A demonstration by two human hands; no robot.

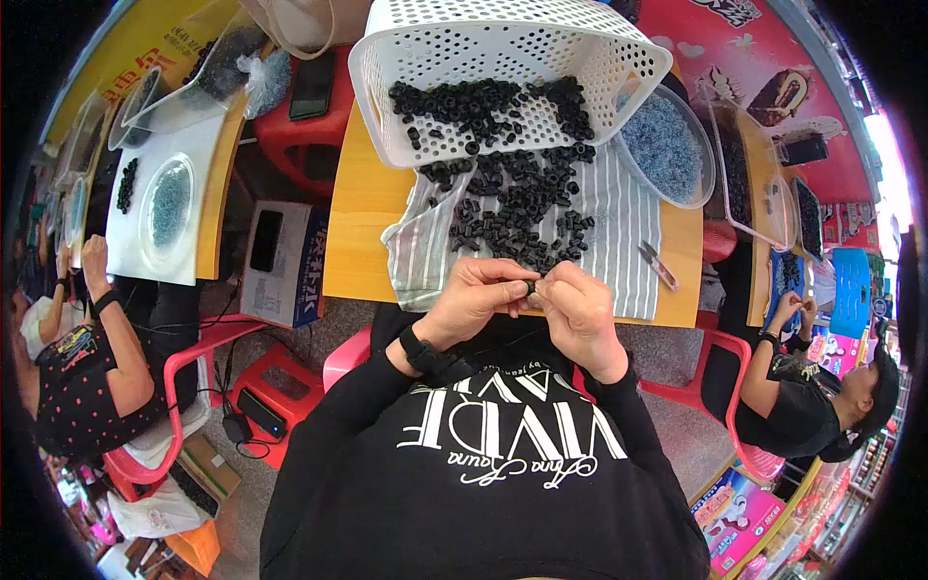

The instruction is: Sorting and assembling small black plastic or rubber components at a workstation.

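My left hand [483, 293] and my right hand [580, 311] meet just over the table's near edge. Between the left thumb and forefinger is a small black ring-shaped part [530, 287]. The right fingers are pinched against it from the other side; whether they also hold a smaller piece is hidden. Beyond my hands, a heap of the same black parts [517, 208] lies on a grey-and-white striped cloth [619, 261]. A white perforated basket [522, 48] lies tipped toward me behind the heap, with more black parts inside.
Right of the basket stands a round clear tub of small translucent bluish pieces [662, 150]. Small thread snips [659, 265] lie at the cloth's right side on the wooden table [362, 242]. Co-workers sit at tables left and right. A red stool [271, 396] stands at lower left.
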